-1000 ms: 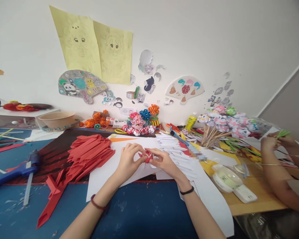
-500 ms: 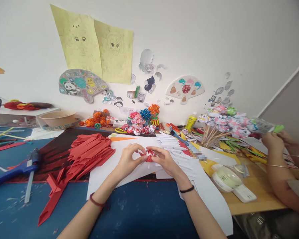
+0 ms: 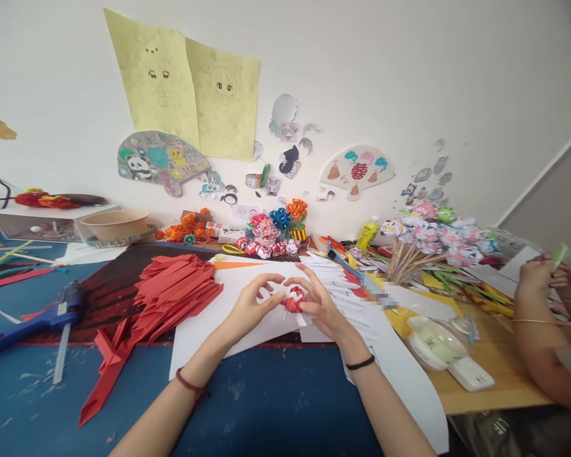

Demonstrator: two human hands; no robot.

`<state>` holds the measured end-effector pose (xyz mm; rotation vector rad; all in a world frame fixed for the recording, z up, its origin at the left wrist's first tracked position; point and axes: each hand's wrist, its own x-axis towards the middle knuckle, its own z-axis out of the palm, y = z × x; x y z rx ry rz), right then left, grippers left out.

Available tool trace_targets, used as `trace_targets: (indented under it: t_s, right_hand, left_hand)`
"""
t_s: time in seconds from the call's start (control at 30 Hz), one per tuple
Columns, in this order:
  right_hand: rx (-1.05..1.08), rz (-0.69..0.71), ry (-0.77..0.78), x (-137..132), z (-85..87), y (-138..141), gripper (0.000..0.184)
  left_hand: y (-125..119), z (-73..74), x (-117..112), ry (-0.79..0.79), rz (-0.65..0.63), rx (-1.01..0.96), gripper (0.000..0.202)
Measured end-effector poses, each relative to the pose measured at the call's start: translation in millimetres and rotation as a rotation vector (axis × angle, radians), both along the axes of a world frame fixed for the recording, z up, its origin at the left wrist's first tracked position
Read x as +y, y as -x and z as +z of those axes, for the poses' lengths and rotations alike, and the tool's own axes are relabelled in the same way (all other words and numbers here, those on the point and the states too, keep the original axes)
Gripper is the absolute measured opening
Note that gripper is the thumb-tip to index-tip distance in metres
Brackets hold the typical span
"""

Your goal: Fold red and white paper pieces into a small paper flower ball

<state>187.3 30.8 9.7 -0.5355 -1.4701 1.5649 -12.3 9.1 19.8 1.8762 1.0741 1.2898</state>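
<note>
Holding: you had the small red-and-white folded paper ball (image 3: 295, 298) pinched between both hands, just above the large white paper sheet (image 3: 204, 333) on the blue tabletop (image 3: 266, 406).
Left hand: your left hand (image 3: 253, 306) had thumb and forefinger closed on the ball's left side, with the other fingers fanned loose above it.
Right hand: your right hand (image 3: 321, 306) had its fingers curled round the ball's right side, forefinger lifted.
Feel: it looked featherlight, springy and easy to crush, and the tucked flaps seemed ready to slip apart.
Grip: it was best taken gently on opposite sides at the firm folded edges, not squeezed through the middle.
Nearby: a heap of red folded paper strips (image 3: 176, 289) lay to your left, white folded paper strips (image 3: 335, 279) lay just beyond your right hand, and a blue glue gun (image 3: 28, 317) sat well off to the left.
Neighbour: another person's hands (image 3: 537, 279) at the right edge held a green paper strip (image 3: 559, 256).
</note>
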Motion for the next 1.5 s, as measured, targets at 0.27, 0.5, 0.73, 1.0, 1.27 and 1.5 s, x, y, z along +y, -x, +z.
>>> trace_targets:
  t_s: [0.27,0.5,0.73,1.0,1.27,1.5]
  right_hand:
    - [0.076,-0.028,0.035,3.4,-1.1,-4.8,0.073]
    - [-0.085,-0.247,0.027,10.9,-9.0,-3.1,0.053]
    - [-0.395,-0.270,-0.239,15.1,-20.5,1.0,0.061]
    - [-0.383,-0.257,-0.371,22.7,-23.6,-3.9,0.044]
    - [-0.571,-0.536,-0.763,19.0,-20.1,-2.1,0.035]
    - [-0.730,-0.568,-1.081,17.7,-25.6,-5.0,0.012]
  left_hand:
    - [-3.7,4.1,-6.8,-0.114,-0.087,0.049,0.023]
    - [-4.8,-16.8,-2.8,-0.387,0.279,0.319,0.012]
    - [-9.7,-31.2,2.3,-0.384,0.313,0.465,0.016]
    - [-7.9,-24.6,5.9,-0.298,-0.019,0.328,0.014]
    - [-5.1,-34.5,9.0,-0.452,0.076,0.538,0.019]
    - [-3.1,-41.1,15.0,-0.601,0.119,0.591,0.023]
